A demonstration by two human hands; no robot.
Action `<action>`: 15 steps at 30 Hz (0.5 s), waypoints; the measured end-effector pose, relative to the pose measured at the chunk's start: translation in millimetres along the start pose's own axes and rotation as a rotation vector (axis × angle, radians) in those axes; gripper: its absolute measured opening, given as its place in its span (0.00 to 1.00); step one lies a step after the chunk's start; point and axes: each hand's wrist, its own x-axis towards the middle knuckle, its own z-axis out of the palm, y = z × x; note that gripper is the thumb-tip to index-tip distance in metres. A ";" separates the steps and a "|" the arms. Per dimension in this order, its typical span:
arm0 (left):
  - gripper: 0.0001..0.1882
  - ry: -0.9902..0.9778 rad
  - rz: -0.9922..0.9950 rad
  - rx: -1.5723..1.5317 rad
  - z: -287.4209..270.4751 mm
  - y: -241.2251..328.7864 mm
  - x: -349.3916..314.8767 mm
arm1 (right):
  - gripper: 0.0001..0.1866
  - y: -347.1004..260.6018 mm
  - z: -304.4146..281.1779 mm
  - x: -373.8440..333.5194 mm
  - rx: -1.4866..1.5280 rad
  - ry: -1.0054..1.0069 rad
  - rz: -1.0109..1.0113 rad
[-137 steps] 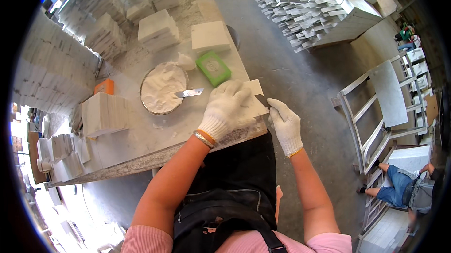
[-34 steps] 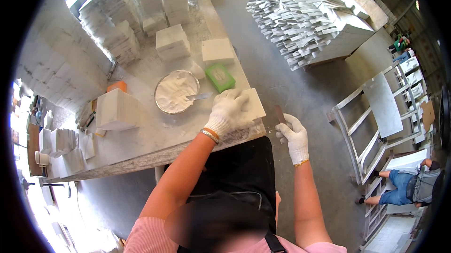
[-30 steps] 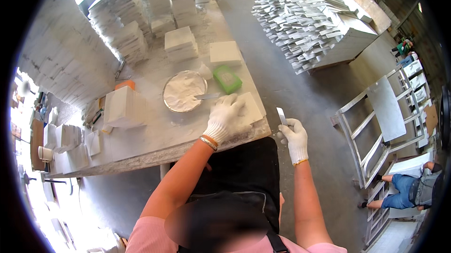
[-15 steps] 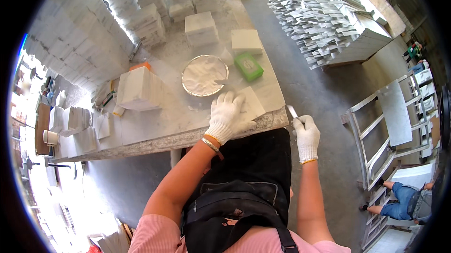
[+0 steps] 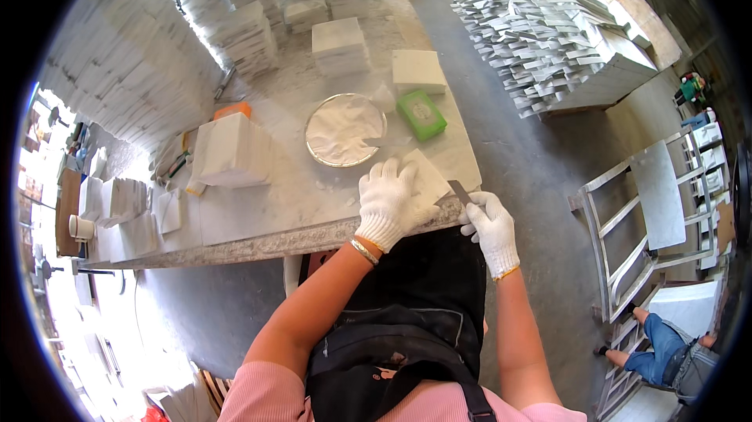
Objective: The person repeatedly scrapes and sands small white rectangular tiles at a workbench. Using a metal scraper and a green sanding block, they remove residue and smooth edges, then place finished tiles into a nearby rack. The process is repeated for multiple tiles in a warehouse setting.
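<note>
My left hand (image 5: 390, 201), in a white knit glove, lies flat with its fingers apart on a thin white stone tile (image 5: 429, 179) at the table's front edge. In my gloved right hand (image 5: 492, 226) is a narrow flat metal blade (image 5: 460, 192), its tip close to the tile's right corner. The blade's handle end is hidden in my fingers. Just beyond my left hand stands a round pan (image 5: 312, 146) of white powder or paste (image 5: 345, 126). A flat metal spatula (image 5: 385, 142) rests across its right rim.
A green box (image 5: 423, 117) and stacked white tiles (image 5: 417, 70) stand beyond the tile. Another tile stack (image 5: 231, 152) is to the left, with tall stacks behind. Right of the table (image 5: 290, 195), a metal rack (image 5: 619, 218) and a seated person (image 5: 666, 348) are on the floor side.
My right hand has come leftward and the blade's tip is now at the tile's corner instead of beside the table. My left hand has shifted slightly right, still on the tile.
</note>
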 end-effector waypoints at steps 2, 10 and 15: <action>0.46 0.013 -0.018 0.023 -0.4 4.1 -5.0 | 0.12 5.9 6.3 -9.6 0.022 0.051 -0.015; 0.46 -0.372 0.176 0.017 -40.4 -10.5 9.0 | 0.10 13.8 16.6 -15.8 -0.632 0.120 -0.294; 0.46 -0.170 0.412 -0.078 -24.1 -32.6 16.7 | 0.13 8.6 9.3 -19.1 -0.300 0.088 -0.209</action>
